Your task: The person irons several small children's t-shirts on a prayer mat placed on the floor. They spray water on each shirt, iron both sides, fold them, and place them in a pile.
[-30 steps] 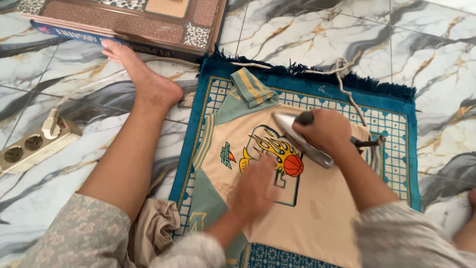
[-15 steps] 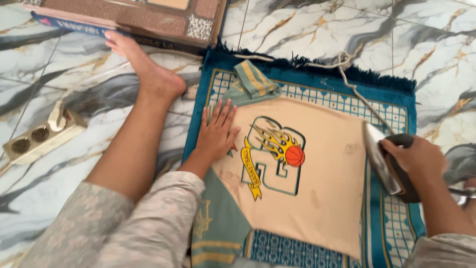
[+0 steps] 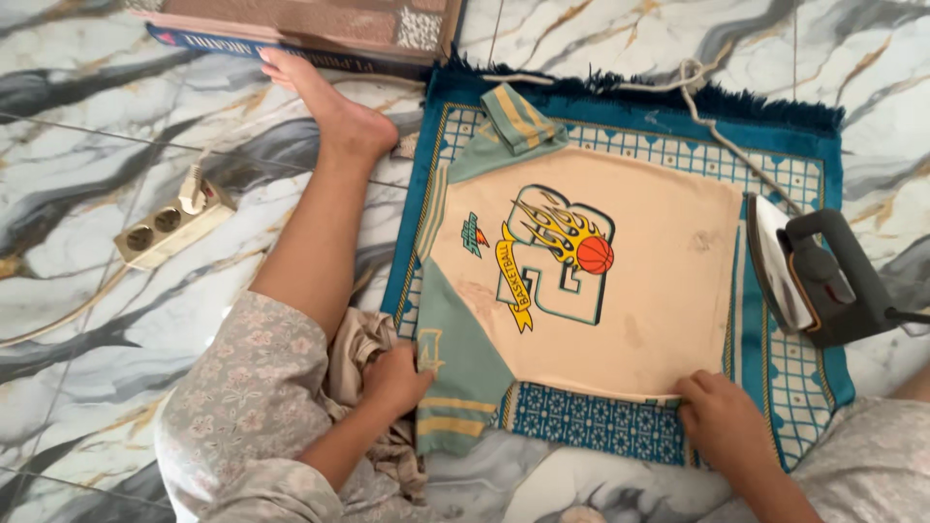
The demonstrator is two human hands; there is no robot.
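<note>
1. Garment: a cream sports shirt (image 3: 620, 291) with grey-green sleeves lies face up, spread flat on a blue patterned mat (image 3: 775, 155) on the marbled floor (image 3: 116, 97). Its body panel looks smooth; a few faint marks show on the cloth.
2. Left hand (image 3: 395, 376): at the shirt's near-left corner, fingers curled closed on the edge of the green sleeve with its yellow stripes.
3. Right hand (image 3: 722, 418): at the near-right hem, fingers bent and pinching the shirt's lower edge against the mat.
4. Iron (image 3: 809, 276): set aside on its heel at the mat's right edge, well apart from both hands, its cord (image 3: 722, 131) trailing along the mat's far edge.
5. Progress, as judged: the front panel appears pressed and the iron parked; the sleeves and the folded collar at the far-left corner look less flat, so they seem still to be done.
6. Printed design: a large block numeral outlined in teal, mid-chest, with a flaming orange basketball and a curved yellow banner; a small teal-and-orange emblem sits to its left.
7. Other items: a beige power strip (image 3: 174, 223) on the floor to the left; a flat box (image 3: 291, 24) with a dark blue lettered edge beyond the bare foot (image 3: 334, 111); crumpled beige cloth (image 3: 358, 349) by the left hand.
</note>
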